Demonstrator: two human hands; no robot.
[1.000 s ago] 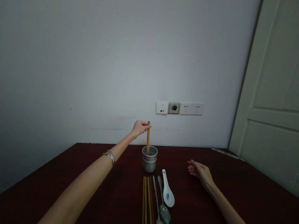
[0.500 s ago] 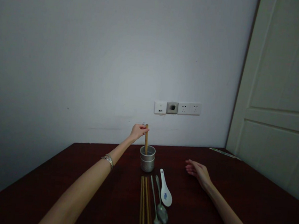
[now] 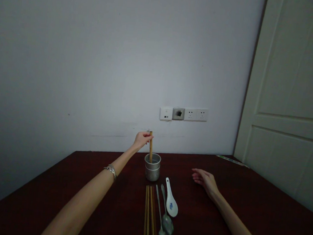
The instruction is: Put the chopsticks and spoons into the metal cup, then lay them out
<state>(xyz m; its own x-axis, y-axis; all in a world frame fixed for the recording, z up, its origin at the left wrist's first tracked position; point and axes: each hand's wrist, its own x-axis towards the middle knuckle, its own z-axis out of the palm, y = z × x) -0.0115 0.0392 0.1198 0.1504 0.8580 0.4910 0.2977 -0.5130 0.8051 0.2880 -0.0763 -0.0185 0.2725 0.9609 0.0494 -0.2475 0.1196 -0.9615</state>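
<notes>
My left hand (image 3: 143,139) pinches chopsticks (image 3: 150,150) near their tops, lower ends inside the metal cup (image 3: 152,173) toward the worktop's (image 3: 115,216) far edge. My right hand (image 3: 205,181), loosely curled, holds nothing; a sideways push could tip the unsteadied cup.

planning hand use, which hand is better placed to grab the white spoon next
Probably the right hand: it looks empty and is nearer the white spoon. The left hand holds chopsticks dipping into the cup.
</notes>
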